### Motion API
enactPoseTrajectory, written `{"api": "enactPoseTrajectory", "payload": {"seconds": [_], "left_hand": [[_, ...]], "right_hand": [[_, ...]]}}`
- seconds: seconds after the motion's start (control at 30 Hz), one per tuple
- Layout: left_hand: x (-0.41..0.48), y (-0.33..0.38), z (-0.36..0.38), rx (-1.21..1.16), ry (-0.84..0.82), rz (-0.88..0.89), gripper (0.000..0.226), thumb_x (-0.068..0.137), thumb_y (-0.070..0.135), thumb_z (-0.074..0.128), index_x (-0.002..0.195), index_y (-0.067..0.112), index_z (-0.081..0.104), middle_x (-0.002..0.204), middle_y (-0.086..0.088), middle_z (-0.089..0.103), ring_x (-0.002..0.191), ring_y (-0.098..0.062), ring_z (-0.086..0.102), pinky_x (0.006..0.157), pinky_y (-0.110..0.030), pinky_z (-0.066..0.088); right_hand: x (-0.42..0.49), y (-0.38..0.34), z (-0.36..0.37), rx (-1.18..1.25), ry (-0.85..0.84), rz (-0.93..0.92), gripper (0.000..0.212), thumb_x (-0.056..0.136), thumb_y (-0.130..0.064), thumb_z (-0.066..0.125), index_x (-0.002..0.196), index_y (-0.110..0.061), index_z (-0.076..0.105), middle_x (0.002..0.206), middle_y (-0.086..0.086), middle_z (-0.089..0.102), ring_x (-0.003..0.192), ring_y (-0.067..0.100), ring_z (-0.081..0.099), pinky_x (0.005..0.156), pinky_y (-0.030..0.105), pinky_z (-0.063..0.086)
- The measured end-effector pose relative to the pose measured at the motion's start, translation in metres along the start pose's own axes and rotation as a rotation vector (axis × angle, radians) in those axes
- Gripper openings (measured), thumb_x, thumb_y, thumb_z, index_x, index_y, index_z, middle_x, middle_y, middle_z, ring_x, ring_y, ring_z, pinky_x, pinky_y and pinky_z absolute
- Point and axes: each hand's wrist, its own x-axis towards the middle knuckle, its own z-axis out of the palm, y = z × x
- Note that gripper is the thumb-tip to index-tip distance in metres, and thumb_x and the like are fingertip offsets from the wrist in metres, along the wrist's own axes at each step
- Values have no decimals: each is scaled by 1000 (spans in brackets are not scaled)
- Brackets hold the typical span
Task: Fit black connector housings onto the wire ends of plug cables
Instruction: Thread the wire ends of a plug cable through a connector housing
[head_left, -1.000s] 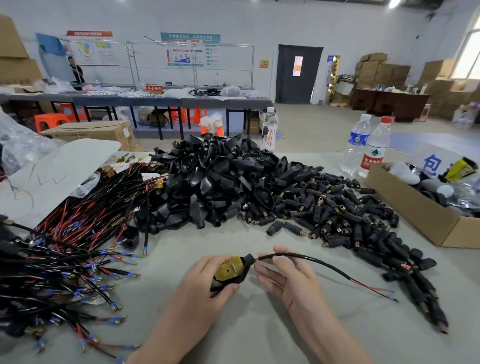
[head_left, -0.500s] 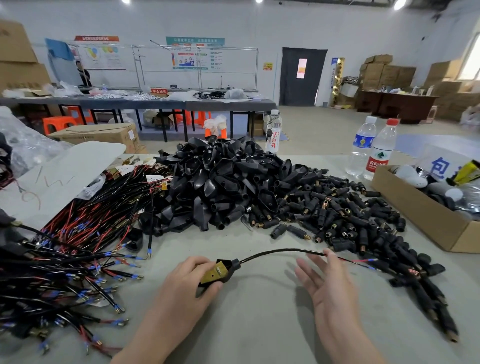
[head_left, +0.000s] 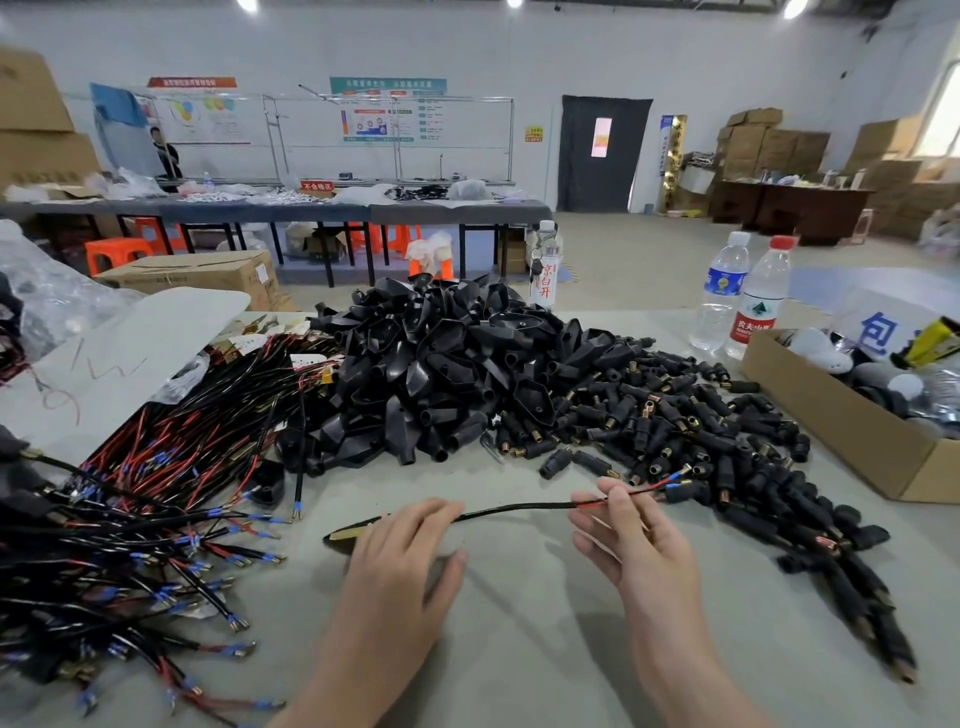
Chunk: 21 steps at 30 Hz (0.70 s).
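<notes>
A plug cable (head_left: 511, 510) stretches level between my hands just above the grey table. My left hand (head_left: 402, 551) covers its plug end; a blurred black and brass tip shows to the left of the fingers. My right hand (head_left: 631, 535) pinches the cable where its red and black wires split, their blue-sleeved terminals reaching to the small connector housings (head_left: 691, 436) spread out on the right. A heap of larger black plug covers (head_left: 441, 364) rises in the middle. More plug cables (head_left: 130, 519) lie in a tangle at the left.
A cardboard box (head_left: 831, 421) with odds and ends stands at the right edge. Two water bottles (head_left: 737, 296) stand behind the housings, a third bottle (head_left: 545, 265) behind the heap. A white sheet (head_left: 119, 358) lies at the far left. A person stands far back left.
My left hand has turned the plug flat and lowered it. My right hand has closed on the cable near its split wires and pulled it out straight.
</notes>
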Motion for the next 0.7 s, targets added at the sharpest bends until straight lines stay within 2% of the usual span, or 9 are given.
{"api": "enactPoseTrajectory", "payload": {"seconds": [0.07, 0.3, 0.4, 0.5, 0.6, 0.7], "left_hand": [[0, -1, 5, 28, 1, 37, 42, 93, 39, 47, 125, 20, 66, 121, 10, 64, 113, -8, 55, 100, -32, 37], [0, -5, 6, 128, 31, 61, 39, 92, 40, 46, 117, 22, 70, 105, 12, 69, 98, -12, 64, 92, -31, 39], [3, 1, 3, 136, 63, 85, 40, 92, 40, 48, 117, 20, 71, 107, 10, 69, 101, -9, 58, 92, -30, 38], [5, 7, 3, 133, 58, 174, 38, 94, 38, 49, 119, 18, 71, 108, 10, 70, 101, -11, 63, 94, -32, 40], [4, 9, 2, 136, 57, 228, 33, 96, 33, 47, 112, 21, 73, 91, 12, 68, 85, -14, 66, 88, -31, 40], [6, 7, 0, 189, 99, 210, 30, 94, 30, 47, 98, 22, 76, 80, 11, 65, 72, -16, 64, 78, -28, 38]], "right_hand": [[0, -1, -1, -4, 1, -5, 19, 102, -23, 51, 107, -13, 67, 94, 8, 77, 88, 17, 74, 67, 21, 59], [-1, -2, 0, -26, -29, -2, 21, 102, -26, 51, 111, -14, 66, 94, 9, 77, 91, 19, 74, 68, 21, 58], [-4, -2, 2, -14, -97, 13, 20, 101, -25, 52, 111, -14, 65, 95, 10, 77, 91, 22, 74, 69, 22, 59], [-9, -1, 8, -9, -201, 30, 28, 92, -32, 57, 109, -13, 65, 97, 12, 77, 91, 25, 75, 68, 23, 59], [-15, 3, 15, -9, -295, 69, 36, 85, -36, 59, 110, -11, 65, 97, 14, 77, 88, 25, 75, 66, 23, 58], [-15, 5, 16, 17, -286, 73, 36, 85, -36, 59, 110, -11, 65, 99, 14, 76, 89, 26, 75, 66, 23, 58]]}}
